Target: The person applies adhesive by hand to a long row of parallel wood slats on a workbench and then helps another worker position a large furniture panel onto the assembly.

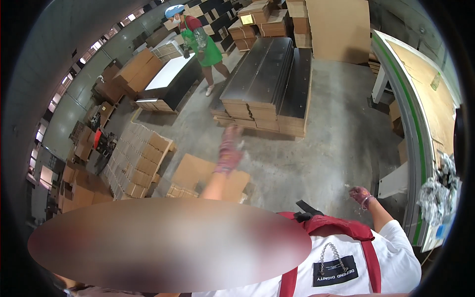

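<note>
My left hand [230,151] wears a reddish patterned glove and is stretched forward over the concrete floor. Motion smears its fingers, and I make out nothing held in them. In the view it overlaps the near edge of a stack of long black boards [260,72], apart from it as far as I can judge. My right hand [360,195], in a similar glove, hangs out to the right over the floor. Its fingers are loosely bent and slightly apart, with nothing visible in them. Beyond it stands the white leg [394,181] of a green-edged work table [413,111].
Below my left hand lie flat cardboard pieces [190,169], beside a pallet stack of brown cartons [136,161]. A co-worker [205,47] in a green apron stands by a white-topped stack [170,72]. A large cardboard sheet [339,30] leans at the back. Crumpled silvery film [439,190] hangs at right.
</note>
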A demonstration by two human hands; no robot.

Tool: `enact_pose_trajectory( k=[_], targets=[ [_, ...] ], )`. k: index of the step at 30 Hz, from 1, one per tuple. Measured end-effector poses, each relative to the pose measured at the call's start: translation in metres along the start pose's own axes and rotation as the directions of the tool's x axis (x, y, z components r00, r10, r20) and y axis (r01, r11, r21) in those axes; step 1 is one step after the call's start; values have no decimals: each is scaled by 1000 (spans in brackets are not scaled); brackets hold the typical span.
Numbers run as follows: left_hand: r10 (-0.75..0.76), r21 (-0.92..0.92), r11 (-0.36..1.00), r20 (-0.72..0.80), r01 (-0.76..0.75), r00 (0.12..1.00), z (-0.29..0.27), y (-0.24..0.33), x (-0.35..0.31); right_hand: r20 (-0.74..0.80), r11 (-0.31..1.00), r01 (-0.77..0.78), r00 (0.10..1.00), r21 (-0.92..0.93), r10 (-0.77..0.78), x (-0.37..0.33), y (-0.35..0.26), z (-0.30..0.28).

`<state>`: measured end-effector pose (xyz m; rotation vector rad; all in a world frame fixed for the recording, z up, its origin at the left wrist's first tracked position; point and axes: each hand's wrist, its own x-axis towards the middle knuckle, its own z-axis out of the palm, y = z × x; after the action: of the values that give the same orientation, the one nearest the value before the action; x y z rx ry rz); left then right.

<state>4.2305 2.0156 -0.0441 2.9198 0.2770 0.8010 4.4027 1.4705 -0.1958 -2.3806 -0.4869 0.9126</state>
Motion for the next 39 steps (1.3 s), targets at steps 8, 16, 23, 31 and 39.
enact_pose_trajectory(
  k=[8, 16, 23, 31, 39],
  targets=[
    [-848, -856, -136, 361, 499, 388, 41, -236, 54, 301, 983, 173, 942, -64, -147, 147, -140, -43],
    [-853, -988, -19, 94, 151, 514, 3, -331, 223, -236, 255, 187, 955, 949, 177, 440, -158, -208],
    [-510, -972, 235, -145, -25, 848, -52, -267, 297, -648, 472, 502, 730, 724, 216, 568, -265, -342],
    [-834, -983, 110, -10, 147, 551, 21, -257, 245, -312, 594, 517, 853, 616, -419, 621, -565, -115],
    [-977, -937, -183, 207, 296, 52, 126, -268, 116, 70, -656, 521, -809, 546, -584, 330, -757, -35]
  ],
)
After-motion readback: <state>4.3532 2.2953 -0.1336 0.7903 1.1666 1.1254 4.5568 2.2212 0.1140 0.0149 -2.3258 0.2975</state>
